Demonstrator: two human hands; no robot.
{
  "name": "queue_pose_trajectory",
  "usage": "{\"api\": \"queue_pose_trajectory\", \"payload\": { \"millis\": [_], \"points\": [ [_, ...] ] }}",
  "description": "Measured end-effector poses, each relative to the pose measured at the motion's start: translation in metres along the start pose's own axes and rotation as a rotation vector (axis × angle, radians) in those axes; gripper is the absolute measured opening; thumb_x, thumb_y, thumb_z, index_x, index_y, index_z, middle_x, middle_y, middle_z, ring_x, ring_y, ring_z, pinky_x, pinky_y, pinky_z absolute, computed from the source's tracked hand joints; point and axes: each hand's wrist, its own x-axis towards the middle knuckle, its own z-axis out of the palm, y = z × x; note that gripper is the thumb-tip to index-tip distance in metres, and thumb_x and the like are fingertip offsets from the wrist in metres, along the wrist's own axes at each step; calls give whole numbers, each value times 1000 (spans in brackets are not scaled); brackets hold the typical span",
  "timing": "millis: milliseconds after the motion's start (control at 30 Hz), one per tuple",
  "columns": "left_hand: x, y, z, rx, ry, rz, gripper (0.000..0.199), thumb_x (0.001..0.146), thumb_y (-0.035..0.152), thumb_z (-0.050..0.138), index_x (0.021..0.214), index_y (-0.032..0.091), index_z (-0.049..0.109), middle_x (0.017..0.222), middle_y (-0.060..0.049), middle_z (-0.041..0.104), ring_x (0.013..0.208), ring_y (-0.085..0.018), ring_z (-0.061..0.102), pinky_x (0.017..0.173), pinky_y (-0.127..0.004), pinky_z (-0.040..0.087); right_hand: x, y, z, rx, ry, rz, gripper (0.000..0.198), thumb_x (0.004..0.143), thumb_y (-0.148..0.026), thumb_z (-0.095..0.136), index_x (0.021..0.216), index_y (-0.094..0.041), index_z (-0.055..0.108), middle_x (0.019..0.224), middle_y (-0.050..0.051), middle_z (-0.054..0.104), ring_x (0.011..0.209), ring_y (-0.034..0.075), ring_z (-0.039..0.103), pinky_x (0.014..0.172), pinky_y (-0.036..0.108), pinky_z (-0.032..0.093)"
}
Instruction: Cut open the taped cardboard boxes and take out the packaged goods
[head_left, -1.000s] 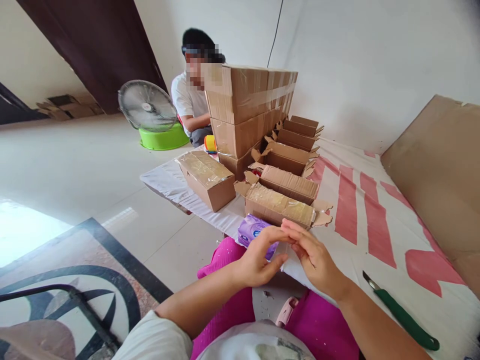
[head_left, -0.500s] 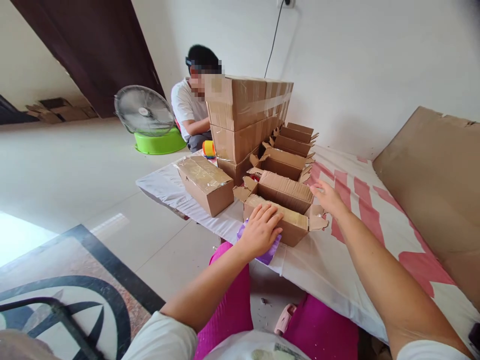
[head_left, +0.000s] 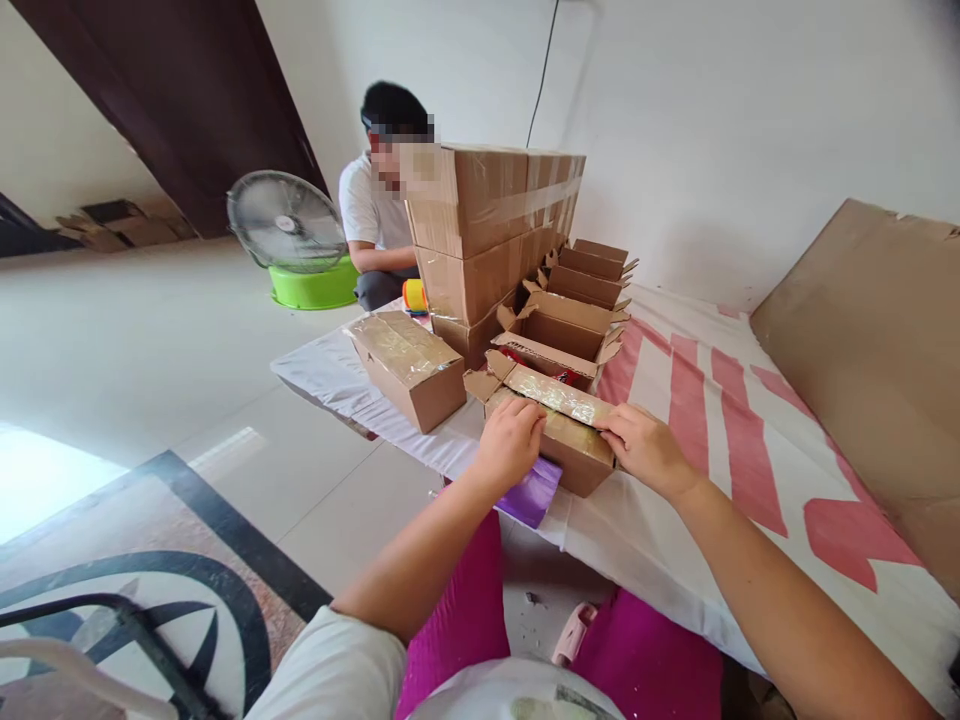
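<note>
The near carton (head_left: 581, 468) is set close to the front edge of the white-and-red covered tabletop (head_left: 637, 560), its taped top flap (head_left: 561, 394) partly folded over. The right end of that flap is pinched between thumb and fingers of the right hand (head_left: 637, 446). The carton's near top edge is touched by the left hand (head_left: 511, 440), whose fingers are curled; whether anything is gripped by them cannot be told. A purple packet (head_left: 535, 490) is partly hidden under the left hand, just beside the carton. Behind, open cartons (head_left: 574, 325) are lined up beside a taped carton stack (head_left: 487, 215). To the left, a sealed carton (head_left: 409, 370) is placed, and a person (head_left: 382, 215) is seen beyond.
</note>
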Motion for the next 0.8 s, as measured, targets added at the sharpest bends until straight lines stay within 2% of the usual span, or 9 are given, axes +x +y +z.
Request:
{"api": "queue_pose_trajectory", "payload": {
  "millis": [100,200,267,400,467,633,800],
  "points": [
    [14,0,-10,71,18,-45,13,91,18,51,95,19,64,99,-8,65,97,-23,58,89,-37,50,0,-1,0,-37,-10,5,21,89,-13,53,97,-21,71,89,6,68,85,20,61,75,31,51],
    [36,1,-18,170,-52,-9,19,89,19,55,105,18,63,105,-8,65,103,-25,56,93,-38,48,0,-2,1,-57,-24,17,23,91,-13,50,97,-21,71,89,6,68,85,20,60,75,31,51],
    [53,0,-18,238,-159,46,26,86,20,58,112,18,62,110,-9,64,107,-26,54,95,-39,46,-1,-2,2,-65,-39,30,23,91,-13,50,97,-21,71,90,6,68,86,20,59,76,31,50],
    [80,-6,-10,310,-449,142,45,83,24,62,127,20,55,128,-10,59,121,-29,49,101,-44,42,-1,-3,5,-70,-70,73,22,90,-12,51,94,-22,71,90,6,67,90,19,59,80,29,49],
    [86,-9,-6,309,-528,156,52,82,26,62,132,22,51,134,-10,55,125,-30,45,103,-47,40,0,-4,5,-54,-83,82,23,90,-11,50,93,-22,71,90,5,67,91,18,60,81,28,49],
    [87,-10,-9,287,-560,139,51,80,26,60,130,20,54,131,-12,54,124,-32,45,103,-50,39,0,-6,6,-32,-90,84,23,91,-12,50,93,-22,70,92,5,67,91,18,60,82,28,49],
    [84,-12,-11,221,-524,148,45,78,21,59,123,23,58,129,-8,57,123,-30,46,103,-47,40,1,-6,7,-14,-81,88,25,90,-10,49,92,-22,71,90,5,66,90,17,60,82,27,49]
  ]
}}
